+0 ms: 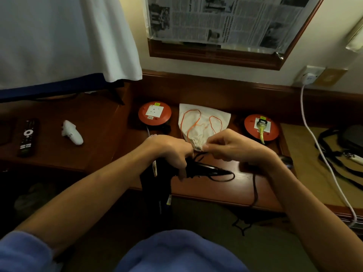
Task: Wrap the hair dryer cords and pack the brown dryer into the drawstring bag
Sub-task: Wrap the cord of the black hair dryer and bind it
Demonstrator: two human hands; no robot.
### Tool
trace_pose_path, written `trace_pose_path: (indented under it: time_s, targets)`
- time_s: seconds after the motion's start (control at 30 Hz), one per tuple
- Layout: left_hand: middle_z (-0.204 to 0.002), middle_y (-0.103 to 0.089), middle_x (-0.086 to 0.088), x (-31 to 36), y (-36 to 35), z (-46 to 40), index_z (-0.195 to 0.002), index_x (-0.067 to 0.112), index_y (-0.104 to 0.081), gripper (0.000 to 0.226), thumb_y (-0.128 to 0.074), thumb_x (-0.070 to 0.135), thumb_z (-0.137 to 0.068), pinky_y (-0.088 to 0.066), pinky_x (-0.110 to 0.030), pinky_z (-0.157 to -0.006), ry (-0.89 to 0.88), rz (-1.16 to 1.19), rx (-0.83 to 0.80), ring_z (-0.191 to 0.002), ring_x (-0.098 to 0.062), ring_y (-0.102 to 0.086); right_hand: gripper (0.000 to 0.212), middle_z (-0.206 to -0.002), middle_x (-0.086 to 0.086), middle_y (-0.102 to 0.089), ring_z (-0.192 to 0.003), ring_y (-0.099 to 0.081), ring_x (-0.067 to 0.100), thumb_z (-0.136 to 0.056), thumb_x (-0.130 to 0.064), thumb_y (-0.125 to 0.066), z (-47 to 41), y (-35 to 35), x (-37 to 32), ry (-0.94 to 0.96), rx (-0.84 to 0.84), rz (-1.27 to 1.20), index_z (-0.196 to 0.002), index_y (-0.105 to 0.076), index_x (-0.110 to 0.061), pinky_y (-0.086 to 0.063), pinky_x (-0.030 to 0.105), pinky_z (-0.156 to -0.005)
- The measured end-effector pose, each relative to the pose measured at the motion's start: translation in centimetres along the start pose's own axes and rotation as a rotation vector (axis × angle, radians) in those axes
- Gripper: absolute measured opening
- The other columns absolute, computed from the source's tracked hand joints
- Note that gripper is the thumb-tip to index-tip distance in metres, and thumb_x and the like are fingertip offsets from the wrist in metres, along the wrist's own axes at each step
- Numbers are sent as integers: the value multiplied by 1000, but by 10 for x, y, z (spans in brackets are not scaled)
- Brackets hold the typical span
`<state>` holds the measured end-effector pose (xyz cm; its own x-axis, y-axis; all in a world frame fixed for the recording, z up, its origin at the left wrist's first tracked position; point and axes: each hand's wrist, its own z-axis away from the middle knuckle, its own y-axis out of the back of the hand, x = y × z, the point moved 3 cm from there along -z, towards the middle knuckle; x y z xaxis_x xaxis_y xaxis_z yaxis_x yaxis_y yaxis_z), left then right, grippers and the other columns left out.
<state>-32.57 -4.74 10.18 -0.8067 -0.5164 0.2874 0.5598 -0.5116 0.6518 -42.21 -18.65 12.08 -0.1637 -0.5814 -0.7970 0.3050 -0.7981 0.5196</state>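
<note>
A cream drawstring bag with thin orange cords lies flat on the wooden desk, its gathered mouth toward me. My left hand and my right hand each pinch one side of that gathered mouth. Just under my left hand lies a dark hair dryer, its black cord looping across the desk and hanging over the front edge. Whether my left hand also touches the dryer is hidden.
Two round orange socket reels sit behind the bag, one at the left and one at the right with a yellow plug in it. A white cable runs from the wall socket. A remote and black straps lie aside.
</note>
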Motion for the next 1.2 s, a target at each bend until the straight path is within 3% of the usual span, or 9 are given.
trace_pose_path:
  time_s: [0.1, 0.27, 0.43, 0.6, 0.7, 0.8, 0.97, 1.07, 1.2]
  targets:
    - [-106, -69, 4, -10, 5, 1, -122, 23, -65, 49, -87, 36, -80, -58, -38, -89, -65, 136, 35, -93, -15, -68, 19, -66, -6, -65, -52, -52, 3, -104, -14, -55, 8, -4, -22, 33, -44, 93, -101, -74, -8, -40, 19, -53]
    - [-94, -77, 2, -27, 15, 5, -109, 22, -74, 37, -89, 37, -78, -59, -38, -81, -108, 246, 128, -83, -16, -73, 28, -76, 4, -72, -49, -55, 7, -105, -10, -48, 24, -34, -25, 31, 63, 79, -122, -70, -16, -44, 29, -47]
    - [-100, -78, 4, -23, 14, 2, -116, 23, -74, 45, -91, 33, -75, -60, -42, -90, -163, 304, 82, -88, -13, -75, 23, -67, 11, -65, -52, -53, 28, -103, -11, -48, 34, -58, -25, 61, 263, 38, -91, -68, -11, -41, 47, -51]
    - [-111, -75, 5, -25, 22, 2, -118, 32, -70, 58, -92, 45, -66, -60, -51, -91, -195, 327, 113, -95, -17, -75, 27, -73, 2, -68, -52, -56, 18, -106, -16, -50, 42, -58, -11, 64, 301, -82, -126, -68, -19, -45, 26, -50]
    - [-104, -77, 3, -28, 29, 6, -115, 25, -71, 50, -92, 36, -71, -60, -51, -90, -192, 354, 153, -87, -15, -76, 41, -85, 2, -72, -58, -66, 19, -105, -16, -51, 40, -61, 1, 60, 428, -139, -143, -55, -32, -54, 25, -56]
    - [-98, -78, -1, -31, 32, 9, -108, 21, -69, 46, -92, 38, -73, -58, -52, -91, -164, 349, 173, -86, -17, -76, 41, -105, -4, -68, -71, -70, 16, -104, -13, -53, 38, -68, 1, 114, 557, -171, -141, -58, -32, -55, 21, -65]
    - [-98, -77, -8, -35, 28, 11, -109, 15, -67, 40, -89, 26, -78, -58, -53, -89, -155, 360, 173, -88, -25, -76, 42, -121, -16, -53, -102, -61, 12, -103, -11, -54, 31, -91, -7, 150, 570, -213, -139, -57, -31, -57, 31, -87]
    - [-96, -77, -6, -41, 27, 10, -107, 16, -67, 36, -88, 25, -80, -61, -48, -89, -129, 434, 191, -85, -22, -77, 42, -131, -20, -51, -118, -56, 4, -102, -11, -57, 26, -101, -7, 122, 605, -187, -142, -56, -23, -55, 28, -97]
    - [-97, -78, -7, -48, 26, 10, -109, 15, -68, 38, -89, 24, -79, -63, -40, -86, -112, 491, 186, -87, -23, -78, 40, -130, -16, -56, -120, -58, 4, -101, -7, -58, 21, -112, -6, 118, 672, -273, -138, -57, -21, -54, 25, -98]
